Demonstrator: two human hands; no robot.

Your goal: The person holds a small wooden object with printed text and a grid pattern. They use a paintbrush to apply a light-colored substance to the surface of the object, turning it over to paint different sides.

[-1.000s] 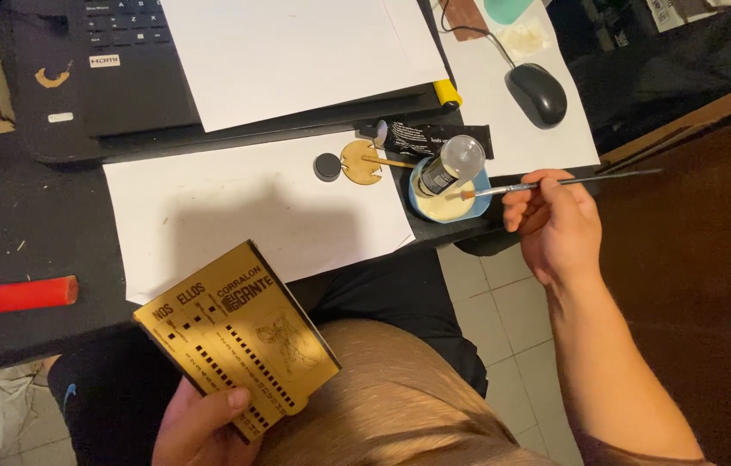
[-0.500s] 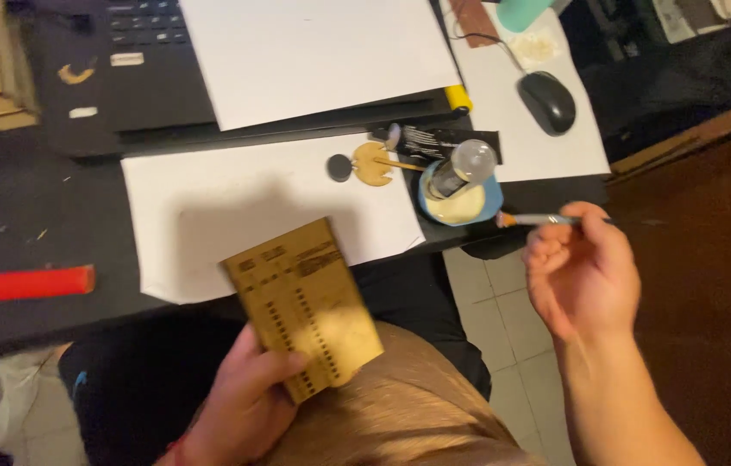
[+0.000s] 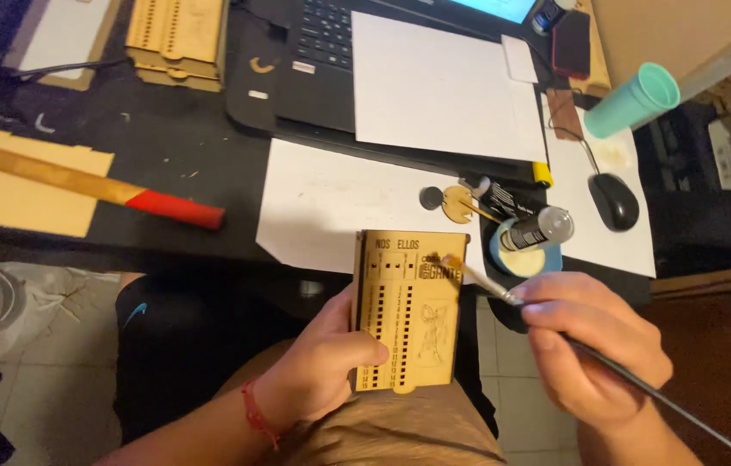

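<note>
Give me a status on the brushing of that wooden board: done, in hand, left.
Done: nothing shows as finished. In hand: the left hand props the flat laser-cut wooden board on the lap; the right hand sets the thin dark-handled paintbrush tip at its top right corner. Left: the rest of the face looks dry and bare.

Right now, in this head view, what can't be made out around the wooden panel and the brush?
- Brush: the handle end runs off the bottom right edge; the right hand covers its middle.
- Wooden panel: the back is unseen; the left hand covers its lower left edge.
- Blue dish: a dark bottle lying across it hides much of its contents.
- Laptop: the screen is cut off by the top edge.
</note>
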